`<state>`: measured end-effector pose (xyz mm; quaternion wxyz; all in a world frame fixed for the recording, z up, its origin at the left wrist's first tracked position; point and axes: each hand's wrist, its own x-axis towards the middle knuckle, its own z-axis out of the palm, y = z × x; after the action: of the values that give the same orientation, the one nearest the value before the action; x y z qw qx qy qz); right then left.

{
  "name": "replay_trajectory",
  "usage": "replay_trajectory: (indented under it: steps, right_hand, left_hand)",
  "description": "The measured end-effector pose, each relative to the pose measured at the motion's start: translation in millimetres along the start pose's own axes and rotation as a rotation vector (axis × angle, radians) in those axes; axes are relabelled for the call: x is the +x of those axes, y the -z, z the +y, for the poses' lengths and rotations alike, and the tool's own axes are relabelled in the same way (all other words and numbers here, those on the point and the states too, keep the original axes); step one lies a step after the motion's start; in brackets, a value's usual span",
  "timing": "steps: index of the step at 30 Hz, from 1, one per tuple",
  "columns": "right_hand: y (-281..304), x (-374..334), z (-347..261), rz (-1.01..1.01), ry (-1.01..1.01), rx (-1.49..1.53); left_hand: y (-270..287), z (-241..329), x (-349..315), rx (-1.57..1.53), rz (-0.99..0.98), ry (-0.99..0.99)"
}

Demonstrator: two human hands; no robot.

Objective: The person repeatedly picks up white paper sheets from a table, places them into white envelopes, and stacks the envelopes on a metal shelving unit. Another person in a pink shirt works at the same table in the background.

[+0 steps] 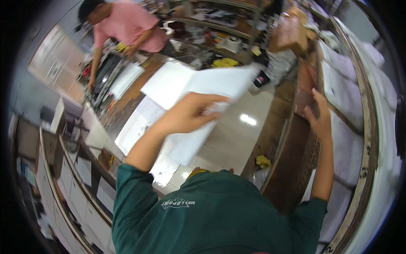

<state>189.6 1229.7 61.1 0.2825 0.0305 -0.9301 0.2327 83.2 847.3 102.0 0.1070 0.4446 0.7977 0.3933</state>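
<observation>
A large white paper sheet [228, 86] hangs out in front of me, slanting over the floor. My left hand [190, 112] is closed on it, with thumb and fingers pinching the sheet near its middle. More white sheets [169, 82] lie on the brown worktable [131, 99] beyond that hand, some with dark marks. To the right, my right hand [319, 116] has thumb and fingers apart beside a long brown board or bench [302, 144]. Its fingertips are near the board's far part; whether they touch it I cannot tell. Motion blurs the picture somewhat.
A person in a pink shirt [131, 27] works at the table's far left, by a dark machine [110, 67]. Shelves [211, 25] with papers stand behind. Racks of white stacks [342, 93] line my right; a cardboard box [289, 36] sits far right. Tiled floor [228, 144] lies between.
</observation>
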Motion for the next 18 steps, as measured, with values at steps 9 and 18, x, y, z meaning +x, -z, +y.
replay_trajectory:
  steps: [9,18]
  right_hand:
    - [-56.2,13.6,-192.2,-0.15,0.746,-0.319]
    - [-67.7,2.9,-242.7,-0.658,0.633,-0.329]
  left_hand:
    - [-30.1,-16.9,-21.3,0.284,-0.134,-0.24]
    - [-11.0,-37.8,-51.9,0.228,0.125,-0.467]
